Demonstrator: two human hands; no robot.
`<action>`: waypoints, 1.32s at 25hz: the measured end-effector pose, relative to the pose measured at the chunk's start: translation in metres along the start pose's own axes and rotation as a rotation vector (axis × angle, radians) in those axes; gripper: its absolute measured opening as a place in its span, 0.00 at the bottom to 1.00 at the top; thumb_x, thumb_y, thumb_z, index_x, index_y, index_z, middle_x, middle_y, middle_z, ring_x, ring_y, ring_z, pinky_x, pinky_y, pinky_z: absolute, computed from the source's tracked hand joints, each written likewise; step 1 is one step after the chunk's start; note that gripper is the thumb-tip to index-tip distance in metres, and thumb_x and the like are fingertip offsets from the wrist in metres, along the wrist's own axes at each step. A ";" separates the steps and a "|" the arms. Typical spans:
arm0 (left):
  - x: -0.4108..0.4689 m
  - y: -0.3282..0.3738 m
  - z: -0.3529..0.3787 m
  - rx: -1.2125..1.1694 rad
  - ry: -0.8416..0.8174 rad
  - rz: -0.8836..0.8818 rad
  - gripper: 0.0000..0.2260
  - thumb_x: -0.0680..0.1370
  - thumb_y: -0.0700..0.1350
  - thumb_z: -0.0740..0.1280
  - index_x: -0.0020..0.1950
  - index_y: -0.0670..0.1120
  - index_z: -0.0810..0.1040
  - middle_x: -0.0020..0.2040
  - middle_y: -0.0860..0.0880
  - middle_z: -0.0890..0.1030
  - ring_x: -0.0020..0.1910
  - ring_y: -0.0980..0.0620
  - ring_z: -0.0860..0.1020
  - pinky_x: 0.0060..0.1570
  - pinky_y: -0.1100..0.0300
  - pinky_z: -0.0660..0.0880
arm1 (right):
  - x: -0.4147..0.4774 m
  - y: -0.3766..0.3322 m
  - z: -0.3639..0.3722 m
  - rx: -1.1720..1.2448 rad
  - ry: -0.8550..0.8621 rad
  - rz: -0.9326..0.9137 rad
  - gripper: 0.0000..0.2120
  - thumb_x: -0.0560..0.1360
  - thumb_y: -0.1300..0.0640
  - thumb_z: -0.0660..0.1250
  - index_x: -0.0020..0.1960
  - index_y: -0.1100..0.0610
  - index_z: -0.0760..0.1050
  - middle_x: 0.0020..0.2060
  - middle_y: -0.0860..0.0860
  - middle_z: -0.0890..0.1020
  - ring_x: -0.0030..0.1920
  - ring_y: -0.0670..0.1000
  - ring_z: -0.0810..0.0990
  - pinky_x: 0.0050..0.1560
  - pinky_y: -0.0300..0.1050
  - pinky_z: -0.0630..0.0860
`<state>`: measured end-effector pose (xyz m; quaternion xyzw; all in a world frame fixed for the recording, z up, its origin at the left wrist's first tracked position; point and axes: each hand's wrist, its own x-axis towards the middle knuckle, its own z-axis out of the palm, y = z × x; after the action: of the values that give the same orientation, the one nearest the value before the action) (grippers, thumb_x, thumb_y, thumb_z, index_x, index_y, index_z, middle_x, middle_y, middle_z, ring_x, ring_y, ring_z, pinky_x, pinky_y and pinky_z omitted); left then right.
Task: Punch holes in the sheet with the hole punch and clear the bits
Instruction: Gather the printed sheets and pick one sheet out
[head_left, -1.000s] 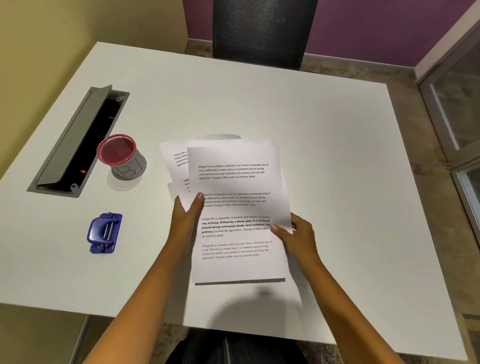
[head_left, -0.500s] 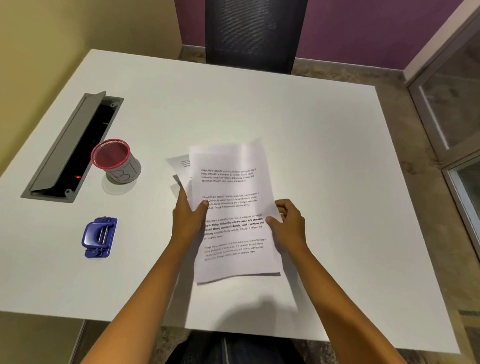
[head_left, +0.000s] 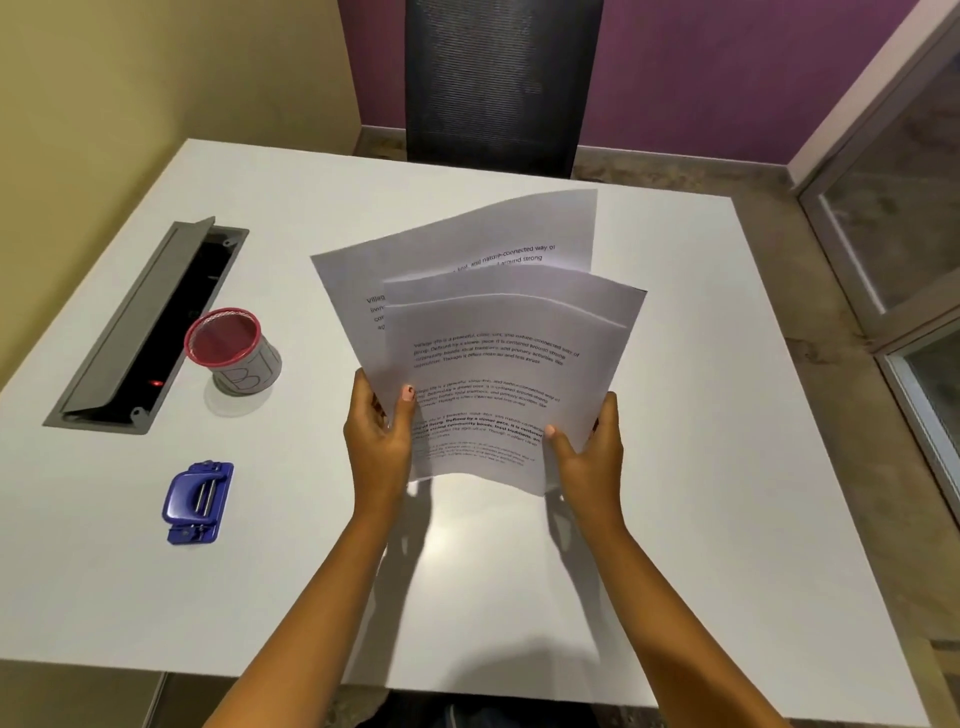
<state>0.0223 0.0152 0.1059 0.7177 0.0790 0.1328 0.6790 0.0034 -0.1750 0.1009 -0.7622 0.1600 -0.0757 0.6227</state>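
Three printed white sheets (head_left: 498, 332) are fanned out and held up off the table, their tops leaning away from me. My left hand (head_left: 376, 434) grips their lower left edge with the thumb on the front. My right hand (head_left: 589, 452) grips the lower right edge, thumb also on the printed side. A blue hole punch (head_left: 197, 501) lies flat on the white table (head_left: 727, 467) well to the left of both hands, untouched.
A red-rimmed mesh cup (head_left: 234, 351) stands left of the sheets, beside an open grey cable hatch (head_left: 148, 325) set in the table. A black chair back (head_left: 501, 83) stands at the far edge. A glass door (head_left: 898, 208) is at the right.
Both hands have lifted the sheets off the table and raised them upright; the sheets have fanned apart. The view has tilted up a little.
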 end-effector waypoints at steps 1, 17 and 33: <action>-0.002 -0.002 0.001 -0.002 0.007 0.009 0.12 0.79 0.45 0.63 0.58 0.60 0.70 0.54 0.59 0.79 0.53 0.59 0.79 0.53 0.66 0.77 | -0.001 -0.001 0.001 0.005 0.011 -0.011 0.22 0.74 0.67 0.68 0.58 0.46 0.64 0.50 0.37 0.74 0.47 0.29 0.76 0.39 0.24 0.74; -0.006 0.003 0.002 0.053 -0.004 0.121 0.01 0.80 0.45 0.59 0.49 0.49 0.68 0.38 0.64 0.73 0.37 0.61 0.70 0.38 0.67 0.67 | -0.007 -0.007 0.000 0.100 0.145 -0.113 0.16 0.76 0.64 0.67 0.58 0.53 0.66 0.50 0.42 0.78 0.51 0.39 0.77 0.51 0.28 0.72; -0.021 -0.008 0.008 0.064 0.041 -0.015 0.04 0.80 0.48 0.60 0.46 0.54 0.71 0.38 0.59 0.76 0.37 0.58 0.72 0.38 0.60 0.70 | -0.009 0.009 0.003 0.072 0.163 -0.066 0.09 0.80 0.62 0.60 0.56 0.50 0.66 0.50 0.38 0.77 0.49 0.36 0.77 0.50 0.32 0.76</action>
<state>0.0055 0.0016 0.0955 0.7357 0.1025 0.1397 0.6548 -0.0049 -0.1705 0.0923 -0.7356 0.1824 -0.1637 0.6316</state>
